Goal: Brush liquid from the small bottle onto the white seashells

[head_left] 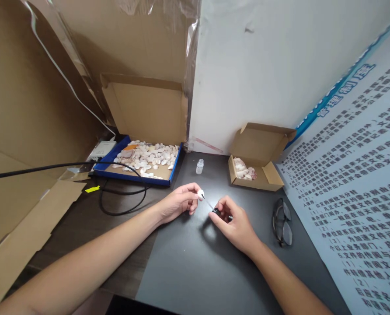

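Between the thumb and fingers of my left hand [178, 203] is pinched a small white shell [200, 193]. My right hand [234, 223] grips the black cap of a thin brush applicator [209, 204], whose dark tip meets the shell or lies right at it. Past my hands, a small clear glass bottle [199, 166] stands upright on the grey mat, with no cap visible on it.
A blue-edged cardboard box [172, 173] full of white shells lies open at the back left. At the back right, a smaller cardboard box [260, 183] holds several shells. Folded eyeglasses [282, 223] rest on the right. A black cable [123, 213] loops at left.
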{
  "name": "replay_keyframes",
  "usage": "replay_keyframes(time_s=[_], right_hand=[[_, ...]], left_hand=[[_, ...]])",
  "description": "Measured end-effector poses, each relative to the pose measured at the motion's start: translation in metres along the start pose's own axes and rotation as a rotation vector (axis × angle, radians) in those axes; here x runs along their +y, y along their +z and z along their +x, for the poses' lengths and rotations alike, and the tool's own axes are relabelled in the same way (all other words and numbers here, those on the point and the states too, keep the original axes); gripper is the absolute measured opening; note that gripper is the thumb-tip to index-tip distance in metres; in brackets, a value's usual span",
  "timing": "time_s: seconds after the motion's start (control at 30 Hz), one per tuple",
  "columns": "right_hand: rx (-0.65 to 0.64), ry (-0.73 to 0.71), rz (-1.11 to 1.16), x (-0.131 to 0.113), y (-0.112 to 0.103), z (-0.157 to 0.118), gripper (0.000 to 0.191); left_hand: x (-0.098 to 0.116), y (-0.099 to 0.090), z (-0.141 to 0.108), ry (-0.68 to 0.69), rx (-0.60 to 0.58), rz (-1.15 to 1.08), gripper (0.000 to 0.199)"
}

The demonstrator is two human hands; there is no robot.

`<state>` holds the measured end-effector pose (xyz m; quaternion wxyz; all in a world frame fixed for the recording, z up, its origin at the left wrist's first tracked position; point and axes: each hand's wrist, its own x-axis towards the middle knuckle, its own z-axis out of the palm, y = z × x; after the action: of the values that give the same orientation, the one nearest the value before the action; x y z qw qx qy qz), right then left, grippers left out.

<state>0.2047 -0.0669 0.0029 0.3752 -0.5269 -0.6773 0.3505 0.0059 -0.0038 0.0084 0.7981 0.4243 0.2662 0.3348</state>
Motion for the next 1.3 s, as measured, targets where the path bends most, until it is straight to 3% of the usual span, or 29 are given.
replay_keyframes(time_s=[0.33,0.73,1.3], right_hand=[[0.104,-0.039,0.004,-0.0001,-0.0014,0.0,0.023],[0.036,-0.073,0.012,-0.0024,-0.0025,-0.0021,0.02],[0.099,-0.07,-0.002,-0.0008,-0.0032,-0.0014,0.02]], left_hand=[[0.0013,0.0011,-0.0002,-0.012,0.031,-0.005,0.016],[-0.0006,0.0012,0.0001,-0.017,0.01,0.028,0.02],[-0.0018,-0.0005,0.0004,0.003,0.009,0.066,0.019]])
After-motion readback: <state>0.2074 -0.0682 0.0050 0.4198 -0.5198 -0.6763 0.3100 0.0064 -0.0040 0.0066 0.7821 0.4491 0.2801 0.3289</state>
